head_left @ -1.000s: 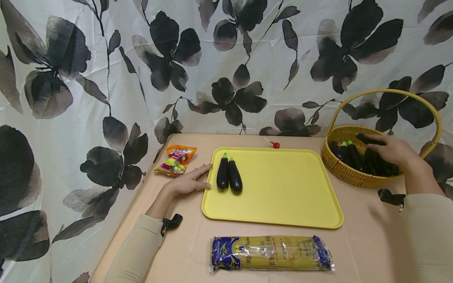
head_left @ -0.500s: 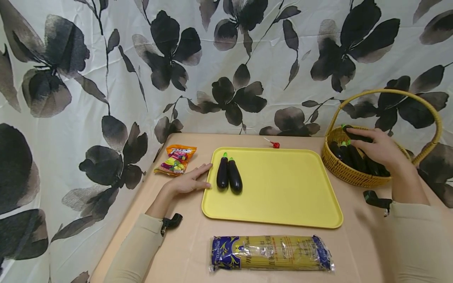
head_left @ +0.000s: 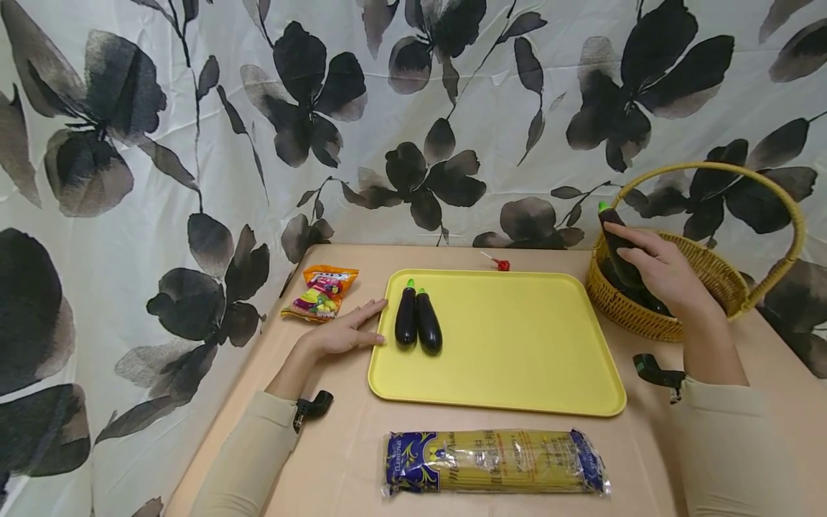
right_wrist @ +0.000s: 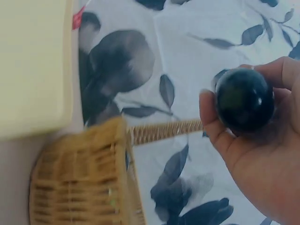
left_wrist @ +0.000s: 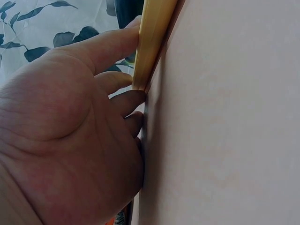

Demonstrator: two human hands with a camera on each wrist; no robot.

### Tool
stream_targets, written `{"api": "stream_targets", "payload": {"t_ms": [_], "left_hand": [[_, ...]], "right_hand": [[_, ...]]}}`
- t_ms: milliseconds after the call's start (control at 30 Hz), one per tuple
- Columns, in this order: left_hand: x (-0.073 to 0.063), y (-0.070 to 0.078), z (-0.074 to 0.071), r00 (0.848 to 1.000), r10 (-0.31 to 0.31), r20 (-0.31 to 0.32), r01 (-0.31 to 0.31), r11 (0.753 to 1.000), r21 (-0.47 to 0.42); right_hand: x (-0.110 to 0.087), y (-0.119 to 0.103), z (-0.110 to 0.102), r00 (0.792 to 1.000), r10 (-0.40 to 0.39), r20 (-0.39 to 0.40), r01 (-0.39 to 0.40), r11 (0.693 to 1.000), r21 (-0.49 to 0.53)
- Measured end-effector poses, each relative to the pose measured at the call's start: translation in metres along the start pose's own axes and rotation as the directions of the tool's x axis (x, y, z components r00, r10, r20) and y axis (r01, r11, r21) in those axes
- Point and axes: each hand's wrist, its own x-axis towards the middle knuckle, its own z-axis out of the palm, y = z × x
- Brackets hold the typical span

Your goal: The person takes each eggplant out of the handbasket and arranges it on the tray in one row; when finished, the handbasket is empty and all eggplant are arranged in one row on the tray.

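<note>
Right hand (head_left: 672, 271), grip pinching one dark eggplant (right_wrist: 244, 99) above wicker basket (head_left: 639, 324); left hand (head_left: 337, 334), fingers spread, touching left rim of yellow tray (head_left: 517, 352), where two more eggplants (head_left: 405, 319) lie side by side; spaghetti pack (head_left: 497, 462) on bench (head_left: 646, 445), nearer the person

A dark eggplant (head_left: 617, 257) tilts over the basket (head_left: 636, 322) beside the yellow tray (head_left: 517, 345).

The tray (head_left: 510, 345) is free on its right; beyond, a basket handle (head_left: 711, 166) obstructs.
</note>
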Motion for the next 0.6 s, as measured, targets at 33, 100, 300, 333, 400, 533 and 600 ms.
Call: {"api": "stream_targets", "payload": {"t_ms": [33,100,300,333,400,533,600], "left_hand": [[0.0,0.0,0.0,1.0,0.0,0.0,0.0,1.0,-0.002],[-0.001,0.0,0.0,1.0,0.0,0.0,0.0,1.0,-0.004],[-0.001,0.001,0.001,1.0,0.001,-0.001,-0.001,1.0,-0.009],[0.0,0.001,0.001,1.0,0.001,-0.002,-0.001,1.0,-0.008],[0.0,0.0,0.001,1.0,0.0,-0.003,0.0,1.0,-0.007],[0.001,0.0,0.001,1.0,-0.004,-0.007,0.004,1.0,-0.007],[0.0,0.001,0.001,1.0,-0.005,-0.009,0.005,1.0,-0.01]], "right_hand": [[-0.001,-0.003,0.002,1.0,-0.016,-0.024,0.016,1.0,0.003],[-0.004,-0.008,0.007,0.998,-0.044,-0.055,0.045,0.999,0.026],[-0.005,-0.02,0.021,0.995,-0.087,-0.038,0.091,0.989,0.116],[-0.005,-0.021,0.023,0.996,-0.088,-0.03,0.091,0.989,0.116],[-0.004,-0.021,0.027,0.997,-0.08,-0.013,0.081,0.991,0.11],[-0.001,-0.019,0.033,0.999,-0.047,0.016,0.046,0.997,0.066],[0.0,-0.018,0.037,0.999,-0.037,0.033,0.036,0.998,0.042]]}}
